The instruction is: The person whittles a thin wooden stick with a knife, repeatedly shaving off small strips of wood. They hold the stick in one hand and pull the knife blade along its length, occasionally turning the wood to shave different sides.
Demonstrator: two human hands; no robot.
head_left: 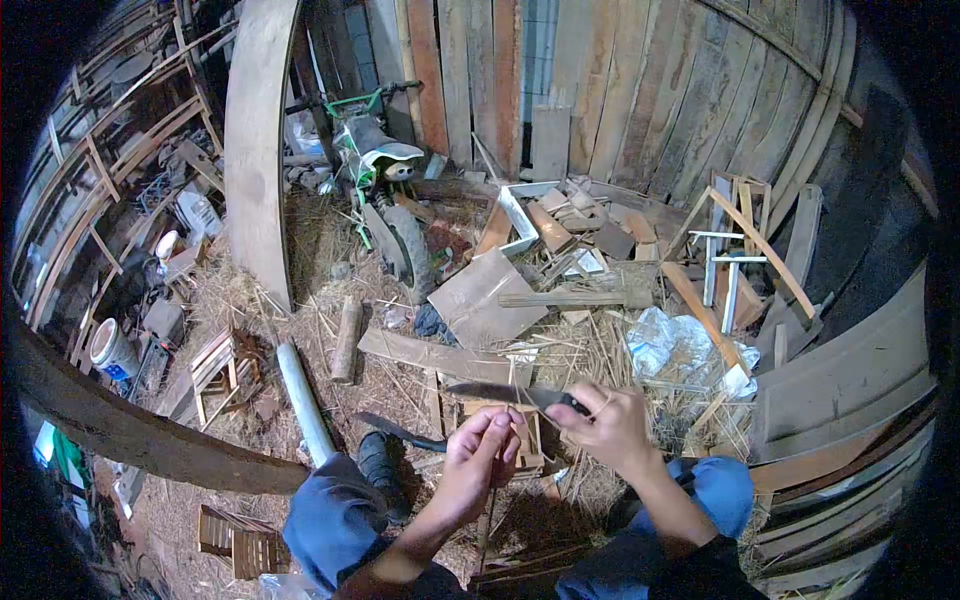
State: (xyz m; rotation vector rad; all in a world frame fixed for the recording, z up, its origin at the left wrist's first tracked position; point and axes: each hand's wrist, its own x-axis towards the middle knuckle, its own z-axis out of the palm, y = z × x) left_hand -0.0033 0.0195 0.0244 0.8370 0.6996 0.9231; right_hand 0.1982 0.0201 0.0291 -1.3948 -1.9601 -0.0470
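My right hand (608, 425) is wrapped round the dark handle of a knife (497, 391), whose long blade points left across the space in front of my left hand. My left hand (482, 450) is closed in a pinch on a thin strip (487, 530), which looks like wood or cane and hangs down below the fist. The knife blade overlaps the top of my left hand's fingertips in this view. A second dark blade (398, 430) with a black handle lies lower down, just left of my left hand, beside a dark boot (381, 470).
Small wooden crates (222, 375) and a pale pole (305, 402) lie to the left on straw-covered ground. A cardboard sheet (487, 300), scrap wood and clear plastic (665, 345) are ahead. A motorbike (385, 160) stands near the plank wall (640, 90). A white bucket (112, 348) sits far left.
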